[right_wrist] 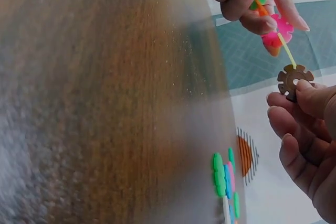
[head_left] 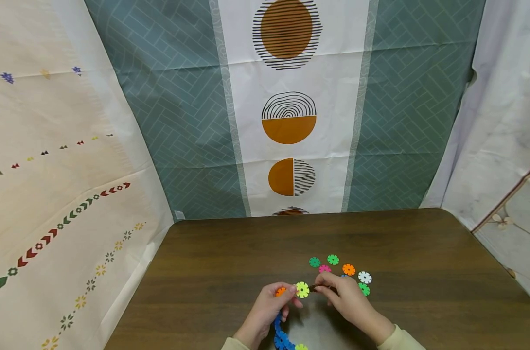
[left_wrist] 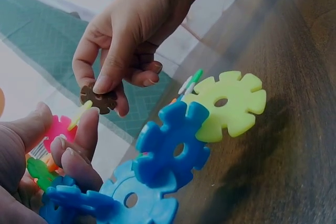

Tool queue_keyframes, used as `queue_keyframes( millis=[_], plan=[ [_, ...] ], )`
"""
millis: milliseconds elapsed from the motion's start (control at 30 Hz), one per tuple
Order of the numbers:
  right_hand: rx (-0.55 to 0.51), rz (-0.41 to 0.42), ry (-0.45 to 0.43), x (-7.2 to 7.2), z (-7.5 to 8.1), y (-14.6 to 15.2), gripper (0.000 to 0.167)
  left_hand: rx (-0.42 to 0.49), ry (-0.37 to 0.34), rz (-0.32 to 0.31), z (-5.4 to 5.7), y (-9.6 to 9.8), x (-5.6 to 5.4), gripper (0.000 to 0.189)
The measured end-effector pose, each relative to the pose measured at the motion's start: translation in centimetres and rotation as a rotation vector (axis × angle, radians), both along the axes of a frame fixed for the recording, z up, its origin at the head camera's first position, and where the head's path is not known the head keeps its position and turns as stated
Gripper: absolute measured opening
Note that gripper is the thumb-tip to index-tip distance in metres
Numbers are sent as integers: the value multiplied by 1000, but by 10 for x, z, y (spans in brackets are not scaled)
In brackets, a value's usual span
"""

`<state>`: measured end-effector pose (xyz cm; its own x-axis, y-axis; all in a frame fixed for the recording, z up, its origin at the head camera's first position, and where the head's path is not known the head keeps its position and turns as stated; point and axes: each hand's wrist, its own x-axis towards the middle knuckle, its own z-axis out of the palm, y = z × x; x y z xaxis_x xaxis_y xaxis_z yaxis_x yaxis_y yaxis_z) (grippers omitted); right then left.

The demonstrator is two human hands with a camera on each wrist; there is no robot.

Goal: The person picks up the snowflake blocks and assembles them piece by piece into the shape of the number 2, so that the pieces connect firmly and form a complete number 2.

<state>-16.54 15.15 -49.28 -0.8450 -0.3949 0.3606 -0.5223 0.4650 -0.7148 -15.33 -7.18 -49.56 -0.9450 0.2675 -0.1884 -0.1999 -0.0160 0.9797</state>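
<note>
Currently, in the head view, a yellow disc [head_left: 302, 289] is being held up between the left hand [head_left: 269, 308] and the right hand [head_left: 345, 296], above the brown table [head_left: 203, 272]. An orange disc [head_left: 280, 291] is being partly covered by the left hand, whose fingers are being curled, and a blue chain [head_left: 280, 335] is running below it to the bottom edge. A brown disc [head_left: 313, 288] is being pinched by the right hand, just beside the yellow disc. Loose discs [head_left: 348, 270] in green, pink, orange and white are lying on the table, near the right hand and beyond it.

In the left wrist view, a pink disc [left_wrist: 59, 132] is being pinched between left thumb and fingers, and the yellow disc, seen edge-on, is being held against it. The brown disc is being gripped by the right thumb and fingers, next to the yellow edge; how deeply the two are being joined cannot be told. A green disc [left_wrist: 42, 172] is being partly hidden, and a second yellow disc [left_wrist: 231, 106] is being carried at the blue chain's end.

In the right wrist view, the pink, yellow and brown discs are being shown in line between the hands, while the loose discs are being seen edge-on at the table's far side.
</note>
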Motion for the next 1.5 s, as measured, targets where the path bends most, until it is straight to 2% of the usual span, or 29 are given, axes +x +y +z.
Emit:
queue_keyframes(
  millis=[333, 467, 600, 767, 967, 1033, 1267, 1367, 1500],
  plan=[
    [67, 5, 315, 1, 0, -5, 18, 23, -20, -36, -2, 0, 1, 31],
    [78, -11, 390, 2, -3, -8, 22, 29, -19, -29, -3, 2, 2, 32],
    [68, -28, 412, 2, -6, -10, 22, 32, -8, -25, -4, 4, 2, 32],
    [63, -31, 363, 2, -5, -11, 22, 6, 5, -25, -4, 2, 1, 32],
    [100, -24, 211, 1, -3, -6, 17, -16, -1, -3, -3, 0, 1, 31],
    [145, -65, 165, -1, -1, -3, 16, -17, -8, 8, -3, -1, 1, 31],
    [343, -327, 26, -11, 0, 7, 13, -21, -9, 29, -3, -6, -1, 31],
    [397, -366, 9, -15, -2, 9, 14, -24, -4, 30, -2, -6, 0, 29],
    [439, -370, 0, -17, -7, 10, 18, -15, -15, 36, -4, -5, 0, 28]
  ],
)
